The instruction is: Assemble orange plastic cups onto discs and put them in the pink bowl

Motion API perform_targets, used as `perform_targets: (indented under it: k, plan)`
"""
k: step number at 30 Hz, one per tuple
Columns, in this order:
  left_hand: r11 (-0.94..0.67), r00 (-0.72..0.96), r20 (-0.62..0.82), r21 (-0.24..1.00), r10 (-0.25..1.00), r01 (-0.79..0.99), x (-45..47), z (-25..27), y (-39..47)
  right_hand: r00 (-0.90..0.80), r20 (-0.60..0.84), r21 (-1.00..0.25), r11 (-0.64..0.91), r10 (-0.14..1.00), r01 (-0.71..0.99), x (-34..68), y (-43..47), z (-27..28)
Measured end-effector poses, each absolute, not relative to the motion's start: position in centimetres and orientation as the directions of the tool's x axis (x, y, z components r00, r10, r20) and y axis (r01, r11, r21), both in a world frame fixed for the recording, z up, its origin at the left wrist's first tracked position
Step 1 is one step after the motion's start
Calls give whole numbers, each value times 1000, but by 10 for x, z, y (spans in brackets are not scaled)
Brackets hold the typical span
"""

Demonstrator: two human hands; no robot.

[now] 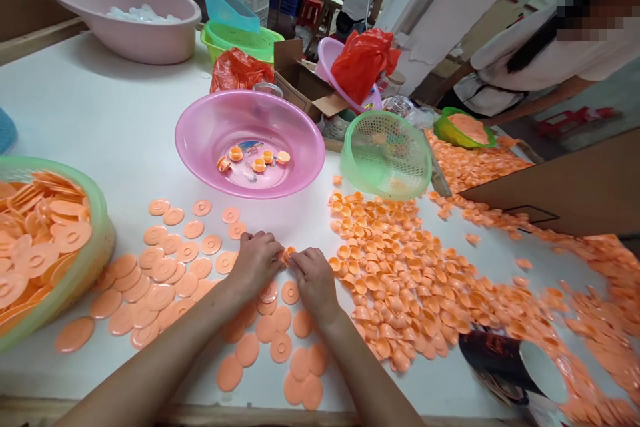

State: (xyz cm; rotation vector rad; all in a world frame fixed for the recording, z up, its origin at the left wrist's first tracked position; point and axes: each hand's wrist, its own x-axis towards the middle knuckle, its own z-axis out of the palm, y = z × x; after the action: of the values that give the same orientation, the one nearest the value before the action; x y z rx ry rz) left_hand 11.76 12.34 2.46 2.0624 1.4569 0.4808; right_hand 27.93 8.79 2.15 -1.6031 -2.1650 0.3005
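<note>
Even, fairly bright light, seemingly from above, fills the white table, while the background along the top is dimmer. A soft shadow spreads under the pale tub at upper left. Small white glints sit on the orange discs at lower left and on the shiny pink basin in the upper middle. The centre is reasonably sharp; the right edge looks smeared and stretched, including the person at upper right. Pixel blocks cover two top patches.
</note>
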Motion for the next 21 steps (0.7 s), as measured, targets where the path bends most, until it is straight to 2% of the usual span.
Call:
perform_targets:
  k: [4,7,10,16,18,21]
  plan:
    - [-236,352,-43,664,935,709,113,29,128,-291,243,-337,362,925,869,271,86,16]
    - [-91,332,-155,780,931,620,114,37,139,-339,260,-288,408,904,866,272,87,14]
    - [58,269,-275,790,923,610,122,42,147,-345,273,-254,414,898,874,273,86,10]
    - [7,237,-188,796,953,605,129,31,140,-359,250,-191,409,899,892,260,82,10]
    - [19,244,-220,779,944,627,129,30,136,-356,193,-246,397,914,884,264,87,20]
    - [36,212,-236,743,948,668,130,43,134,-304,180,-459,354,935,815,287,93,43]
